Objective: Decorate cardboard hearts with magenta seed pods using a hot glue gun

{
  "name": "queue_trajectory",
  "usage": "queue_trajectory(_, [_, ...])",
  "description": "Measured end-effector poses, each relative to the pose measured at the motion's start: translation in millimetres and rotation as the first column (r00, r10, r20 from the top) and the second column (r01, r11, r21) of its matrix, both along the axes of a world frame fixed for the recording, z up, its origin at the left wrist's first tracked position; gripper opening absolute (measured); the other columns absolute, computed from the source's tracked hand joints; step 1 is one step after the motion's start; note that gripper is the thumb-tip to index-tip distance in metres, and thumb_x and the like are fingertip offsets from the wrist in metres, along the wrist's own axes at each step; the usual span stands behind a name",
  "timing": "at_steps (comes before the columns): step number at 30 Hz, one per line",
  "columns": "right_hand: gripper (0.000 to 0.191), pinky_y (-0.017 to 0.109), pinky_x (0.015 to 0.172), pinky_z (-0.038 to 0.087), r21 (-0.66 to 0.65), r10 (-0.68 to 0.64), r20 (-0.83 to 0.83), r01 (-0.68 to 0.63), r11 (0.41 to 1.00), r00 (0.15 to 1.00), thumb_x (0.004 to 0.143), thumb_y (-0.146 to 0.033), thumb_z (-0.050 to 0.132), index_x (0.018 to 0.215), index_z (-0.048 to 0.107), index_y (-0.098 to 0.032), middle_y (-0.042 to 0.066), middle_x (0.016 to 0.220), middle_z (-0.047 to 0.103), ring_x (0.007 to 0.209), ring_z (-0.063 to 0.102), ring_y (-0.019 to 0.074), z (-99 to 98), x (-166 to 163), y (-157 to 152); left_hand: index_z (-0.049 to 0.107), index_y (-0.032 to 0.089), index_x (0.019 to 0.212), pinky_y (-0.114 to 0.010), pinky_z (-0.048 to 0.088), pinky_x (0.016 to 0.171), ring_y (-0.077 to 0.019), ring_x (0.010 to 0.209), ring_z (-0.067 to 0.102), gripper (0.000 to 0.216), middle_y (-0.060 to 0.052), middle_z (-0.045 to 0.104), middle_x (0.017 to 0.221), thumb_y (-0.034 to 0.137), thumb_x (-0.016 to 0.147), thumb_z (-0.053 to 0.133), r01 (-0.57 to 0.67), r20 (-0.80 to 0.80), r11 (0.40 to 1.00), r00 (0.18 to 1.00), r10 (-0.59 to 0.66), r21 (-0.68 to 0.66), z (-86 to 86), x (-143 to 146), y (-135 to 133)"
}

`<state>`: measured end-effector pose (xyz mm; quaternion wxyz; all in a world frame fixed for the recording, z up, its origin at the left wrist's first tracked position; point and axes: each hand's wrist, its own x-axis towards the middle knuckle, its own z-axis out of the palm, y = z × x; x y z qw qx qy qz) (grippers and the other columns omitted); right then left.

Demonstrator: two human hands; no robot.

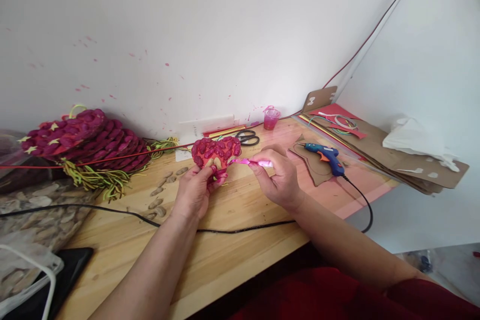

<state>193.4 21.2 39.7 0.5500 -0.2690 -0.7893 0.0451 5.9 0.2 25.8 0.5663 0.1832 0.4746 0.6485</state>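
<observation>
My left hand [194, 189] is closed on a red heart-shaped craft piece [216, 151] covered with painted shells, held upright above the wooden table [232, 240]. A few shells near its bottom are still tan. My right hand [279, 176] pinches a pink brush [252, 162], and the brush tip touches the heart's right edge. Several unpainted tan shells [159, 200] lie on the table just left of my left hand.
A blue glue gun [326, 156] lies on cardboard at right, its black cord [225, 230] crossing the table. Scissors [247, 137] and a small pink cup [270, 118] stand near the wall. A large red shell-covered craft [86, 140] sits at left. Cardboard sheets [393, 157] lie at right.
</observation>
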Motion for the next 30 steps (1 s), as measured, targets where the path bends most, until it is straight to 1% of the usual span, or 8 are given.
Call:
queue_trajectory(2, [0.008, 0.037, 0.074, 0.048, 0.001, -0.012, -0.001, 0.012, 1.0, 1.0, 0.087, -0.013, 0.063, 0.092, 0.064, -0.021, 0.004, 0.081, 0.067, 0.081, 0.058, 0.0202, 0.0, 0.0, 0.0, 0.066, 0.008, 0.079, -0.021, 0.057, 0.05, -0.0129, 0.056, 0.066, 0.006, -0.006, 0.07, 0.071, 0.006, 0.074, 0.065, -0.007, 0.005, 1.0, 1.0, 0.007, -0.01, 0.9, 0.6, 0.0])
queue_trajectory(6, [0.011, 0.037, 0.075, 0.048, 0.015, 0.059, 0.016, -0.06, 0.998, 0.998, 0.087, -0.012, 0.063, 0.094, 0.064, -0.021, 0.003, 0.08, 0.067, 0.08, 0.058, 0.0193, -1.0, -0.6, -0.3, 0.065, 0.008, 0.078, -0.022, 0.058, 0.05, -0.0134, 0.054, 0.066, 0.006, -0.005, 0.07, 0.068, 0.003, 0.076, 0.062, -0.009, 0.02, 0.999, 1.0, 0.01, -0.044, 2.6, 1.3, -0.2])
queue_trajectory(10, [0.01, 0.037, 0.075, 0.049, 0.014, 0.012, 0.002, -0.012, 1.0, 1.0, 0.087, -0.012, 0.063, 0.094, 0.064, -0.021, 0.004, 0.081, 0.067, 0.081, 0.058, 0.0198, -1.6, -0.5, 0.3, 0.064, 0.008, 0.079, -0.021, 0.057, 0.05, -0.0137, 0.054, 0.066, 0.005, -0.007, 0.071, 0.069, 0.005, 0.078, 0.061, -0.007, 0.019, 0.999, 1.0, 0.008, -0.051, 2.2, 0.6, -0.2])
queue_trajectory(16, [0.01, 0.038, 0.077, 0.049, 0.026, 0.019, 0.005, -0.019, 0.999, 1.0, 0.087, -0.013, 0.063, 0.094, 0.064, -0.021, 0.004, 0.081, 0.068, 0.081, 0.058, 0.0196, -0.9, 0.3, 1.3, 0.065, 0.008, 0.081, -0.021, 0.057, 0.05, -0.0136, 0.053, 0.066, 0.008, -0.007, 0.07, 0.068, 0.006, 0.074, 0.062, 0.008, 0.016, 0.999, 1.0, -0.007, -0.047, 0.2, 0.1, 0.4])
queue_trajectory(19, [0.008, 0.038, 0.077, 0.049, 0.015, -0.02, -0.008, 0.02, 1.0, 1.0, 0.088, -0.014, 0.063, 0.092, 0.064, -0.02, 0.004, 0.081, 0.068, 0.082, 0.058, 0.0199, -1.2, 0.1, 0.9, 0.065, 0.009, 0.083, -0.022, 0.056, 0.05, -0.0133, 0.055, 0.065, 0.015, -0.006, 0.071, 0.072, 0.009, 0.068, 0.068, -0.002, -0.02, 1.0, 1.0, 0.002, -0.011, 0.8, 2.5, -0.9])
queue_trajectory(24, [0.01, 0.038, 0.078, 0.05, 0.007, 0.066, 0.043, -0.066, 0.998, 0.997, 0.087, -0.014, 0.063, 0.094, 0.064, -0.021, 0.003, 0.081, 0.069, 0.081, 0.059, 0.0197, -3.0, -2.3, -0.2, 0.064, 0.011, 0.086, -0.023, 0.053, 0.05, -0.0117, 0.053, 0.061, 0.034, -0.001, 0.069, 0.07, 0.019, 0.056, 0.079, -0.031, -0.1, 0.996, 0.994, 0.039, 0.087, 2.5, 6.5, -3.6])
queue_trajectory(28, [0.009, 0.038, 0.077, 0.049, 0.008, 0.008, 0.005, -0.008, 1.0, 1.0, 0.088, -0.014, 0.063, 0.093, 0.064, -0.021, 0.004, 0.081, 0.069, 0.081, 0.058, 0.0203, -2.7, -0.5, 1.7, 0.064, 0.013, 0.09, -0.024, 0.052, 0.052, -0.0113, 0.055, 0.06, 0.041, 0.0, 0.069, 0.075, 0.025, 0.054, 0.081, -0.036, -0.143, 0.993, 0.988, 0.052, 0.11, 1.6, 6.8, -3.7])
queue_trajectory(30, [0.01, 0.038, 0.076, 0.05, 0.005, 0.044, 0.01, -0.044, 0.999, 0.999, 0.088, -0.014, 0.062, 0.094, 0.064, -0.021, 0.004, 0.081, 0.068, 0.081, 0.058, 0.02, -3.0, 0.6, 2.6, 0.064, 0.014, 0.091, -0.024, 0.052, 0.053, -0.0111, 0.055, 0.06, 0.041, 0.0, 0.07, 0.075, 0.025, 0.055, 0.081, -0.034, -0.162, 0.993, 0.985, 0.052, 0.115, 0.3, 6.6, -3.6])
